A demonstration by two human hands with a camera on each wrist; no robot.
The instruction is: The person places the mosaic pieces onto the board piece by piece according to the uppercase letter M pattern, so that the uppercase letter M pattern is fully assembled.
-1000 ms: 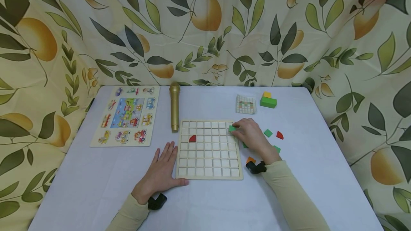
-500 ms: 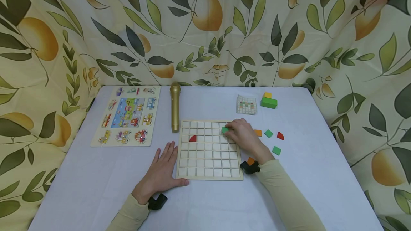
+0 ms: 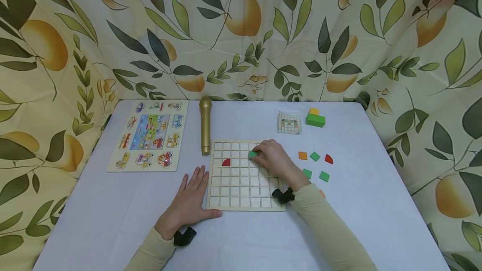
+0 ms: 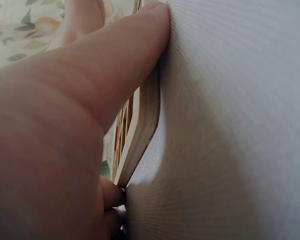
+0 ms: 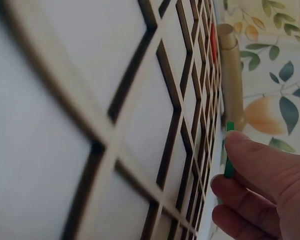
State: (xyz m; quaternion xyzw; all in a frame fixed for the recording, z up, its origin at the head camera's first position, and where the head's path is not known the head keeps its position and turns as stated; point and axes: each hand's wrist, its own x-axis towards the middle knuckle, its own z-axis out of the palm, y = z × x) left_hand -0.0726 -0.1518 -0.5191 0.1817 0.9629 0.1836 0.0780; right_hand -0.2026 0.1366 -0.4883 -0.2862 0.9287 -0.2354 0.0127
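A wooden grid board [image 3: 234, 187] lies flat on the white table, with a red quarter-circle tile [image 3: 226, 162] in one cell of its upper left part. My right hand [image 3: 276, 160] pinches a green square tile [image 3: 252, 154] between thumb and fingers, over the upper middle of the board. The right wrist view shows this green tile [image 5: 229, 150] on edge, close above the grid. My left hand [image 3: 188, 200] rests with fingers spread along the board's left edge; in the left wrist view its thumb [image 4: 135, 40] lies along the board's side.
Right of the board lie an orange tile [image 3: 303, 155], several green tiles [image 3: 314, 156] and a red quarter-circle [image 3: 329, 159]. Behind them are a patterned grid card [image 3: 288, 122] and a green block [image 3: 315, 120]. A gold microphone [image 3: 205, 126] and a vehicle picture puzzle [image 3: 175, 137] lie left.
My right hand has carried the green tile leftward from the board's upper right edge to its upper middle, uncovering loose tiles at the right. The left hand has stayed still.
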